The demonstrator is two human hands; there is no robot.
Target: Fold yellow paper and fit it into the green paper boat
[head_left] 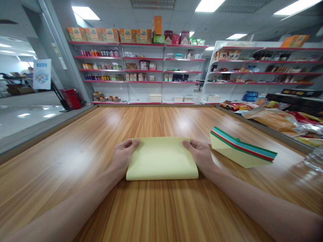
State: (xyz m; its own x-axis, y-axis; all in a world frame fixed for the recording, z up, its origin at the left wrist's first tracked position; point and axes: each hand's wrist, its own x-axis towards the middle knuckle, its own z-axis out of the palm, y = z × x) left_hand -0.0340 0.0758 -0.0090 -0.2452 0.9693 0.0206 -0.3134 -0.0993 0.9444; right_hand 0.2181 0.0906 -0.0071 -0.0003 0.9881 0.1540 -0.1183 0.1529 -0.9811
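A pale yellow sheet of paper (pixel 161 159) is doubled over, with a rounded bend along its near edge. My left hand (pixel 124 153) pinches its far left corner, thumb on top and fingers beneath. At the far right corner, my right hand (pixel 199 153) grips the paper the same way. To the right of my right hand lies a folded paper boat (pixel 234 153), pale yellow on its near side, with green, blue and red layers along its upper edge. Parts of my fingers are hidden under the sheet.
The wooden table (pixel 141 208) has a raised rim. Along its right side lie several snack packets (pixel 275 119), and clear plastic (pixel 314 159) sits at the right edge. Stocked shelves (pixel 141 67) stand beyond the table. A red box (pixel 71 99) is on the floor at left.
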